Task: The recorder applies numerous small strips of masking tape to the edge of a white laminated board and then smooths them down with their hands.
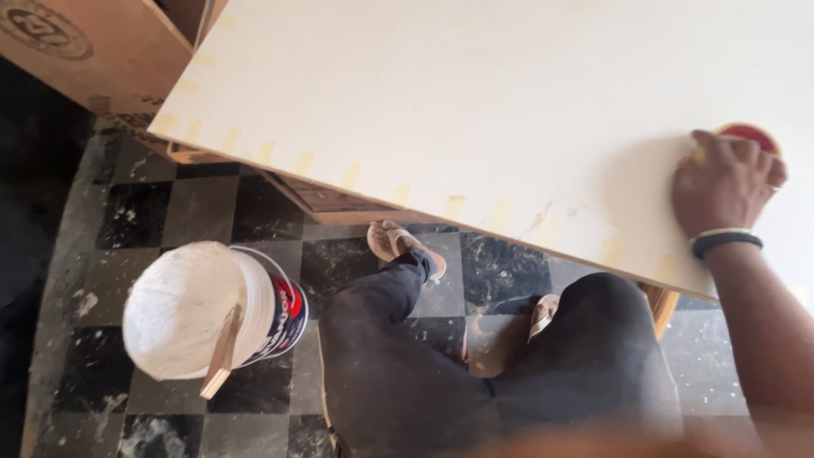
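The right hand [725, 182] presses its fingers [721, 153], clenched, over a round red sanding pad [750, 136] near the large white-coated flat board's [475, 102] right edge; a white putty bucket [212, 309] stands below the board

B&W checkered floor [170, 220], dusty

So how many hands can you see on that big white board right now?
1. Only the right hand shows, pressed flat on the large white painted board near its right edge, over a round red-and-yellow pad. The left hand is out of view.
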